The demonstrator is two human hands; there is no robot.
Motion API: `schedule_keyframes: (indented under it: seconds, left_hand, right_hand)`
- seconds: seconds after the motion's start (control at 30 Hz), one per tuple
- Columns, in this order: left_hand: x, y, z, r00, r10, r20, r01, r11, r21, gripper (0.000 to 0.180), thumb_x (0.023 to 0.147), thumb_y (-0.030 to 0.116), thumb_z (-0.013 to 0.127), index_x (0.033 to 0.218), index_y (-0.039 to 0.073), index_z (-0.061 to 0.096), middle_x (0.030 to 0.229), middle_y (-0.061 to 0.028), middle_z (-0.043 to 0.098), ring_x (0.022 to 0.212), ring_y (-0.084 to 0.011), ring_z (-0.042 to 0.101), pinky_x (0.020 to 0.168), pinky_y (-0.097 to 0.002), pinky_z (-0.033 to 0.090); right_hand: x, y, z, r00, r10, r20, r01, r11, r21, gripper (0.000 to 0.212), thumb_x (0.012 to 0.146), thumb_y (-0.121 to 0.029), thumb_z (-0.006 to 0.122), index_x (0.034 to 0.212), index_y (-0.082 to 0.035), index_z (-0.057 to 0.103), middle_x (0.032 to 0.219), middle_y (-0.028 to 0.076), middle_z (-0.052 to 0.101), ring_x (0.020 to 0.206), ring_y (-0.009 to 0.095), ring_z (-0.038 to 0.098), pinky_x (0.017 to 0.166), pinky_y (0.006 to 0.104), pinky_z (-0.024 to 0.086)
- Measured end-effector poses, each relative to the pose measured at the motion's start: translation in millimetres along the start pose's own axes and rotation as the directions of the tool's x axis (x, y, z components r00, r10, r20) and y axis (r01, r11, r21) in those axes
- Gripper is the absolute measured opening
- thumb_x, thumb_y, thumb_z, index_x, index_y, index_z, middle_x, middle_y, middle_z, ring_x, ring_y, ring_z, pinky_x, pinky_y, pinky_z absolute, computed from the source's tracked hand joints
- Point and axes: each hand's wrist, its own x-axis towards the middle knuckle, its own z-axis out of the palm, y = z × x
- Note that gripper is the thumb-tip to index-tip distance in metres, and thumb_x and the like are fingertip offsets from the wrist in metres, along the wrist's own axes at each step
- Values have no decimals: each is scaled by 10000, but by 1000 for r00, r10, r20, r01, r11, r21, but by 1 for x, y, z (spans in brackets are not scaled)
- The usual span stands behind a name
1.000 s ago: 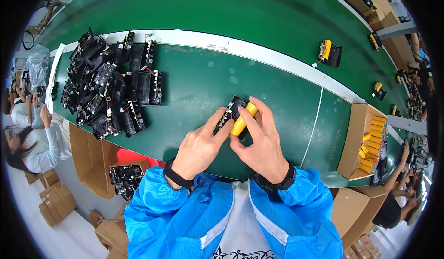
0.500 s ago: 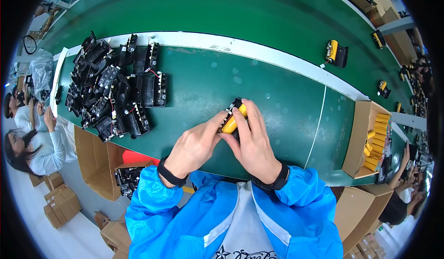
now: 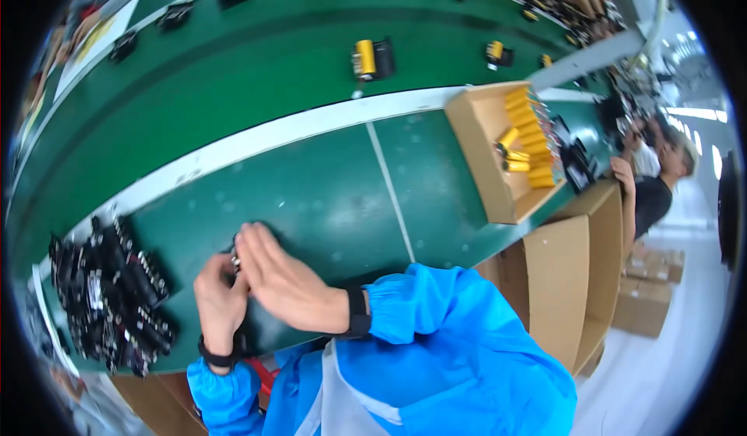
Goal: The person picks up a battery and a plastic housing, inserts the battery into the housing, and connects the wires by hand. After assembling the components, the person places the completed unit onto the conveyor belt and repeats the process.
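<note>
Between my hands, above the green worktop, is a small black plastic housing point(image 3: 236, 262); only a narrow edge with metal contacts shows. My left hand point(image 3: 219, 296) holds it from the left, fingers bent around its side. Lying over its top, my right hand point(image 3: 284, 284) presses it with fingers straight and close together. The yellow cylindrical cell seen in this housing earlier is hidden under my right hand. To the left, a heap of similar black housings point(image 3: 105, 296) with boards and wires lies on the worktop.
An open cardboard box point(image 3: 486, 171) of yellow cells stands on the right. Beyond a white rail point(image 3: 257, 142), a housing with a yellow cell point(image 3: 373, 59) and others lie on a green belt point(image 3: 210, 86). Large cardboard cartons point(image 3: 556, 280) stand at my right; a person point(image 3: 657, 187) sits beyond.
The view has swung right, so the box of cells sits nearer the middle. My right hand has flattened over the housing, covering the yellow cell that was visible.
</note>
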Motion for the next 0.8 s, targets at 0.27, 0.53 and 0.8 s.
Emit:
schedule_keyframes:
  seconds: [0.27, 0.53, 0.8]
  left_hand:
    - [10, 11, 10, 975, 178, -130, -134, 947, 290, 221, 764, 123, 739, 893, -38, 660, 740, -181, 670, 593, -344, 621, 556, -394, 484]
    - [131, 50, -8, 993, 104, 49, -114, 944, 309, 427, 732, 408, 695, 692, -18, 690, 603, -205, 612, 563, -358, 628, 552, -429, 487]
    - [217, 52, 21, 902, 154, -403, 39, 901, 432, 446, 828, 432, 700, 885, -10, 711, 895, -205, 704, 856, -378, 683, 774, -462, 558]
  right_hand:
    - [-71, 126, -133, 906, 406, -120, -360, 888, 285, 209, 864, -10, 602, 1050, -39, 692, 977, 154, 701, 886, 305, 687, 765, 390, 563]
    - [-203, 348, -180, 838, 545, 25, -524, 816, -246, 314, 698, 73, 597, 977, -33, 696, 1011, 181, 666, 1031, 390, 610, 914, 447, 491]
    - [-190, 389, -180, 804, 550, 225, -474, 822, -316, 310, 656, 7, 689, 963, -35, 684, 1034, 176, 663, 1004, 367, 616, 893, 414, 494]
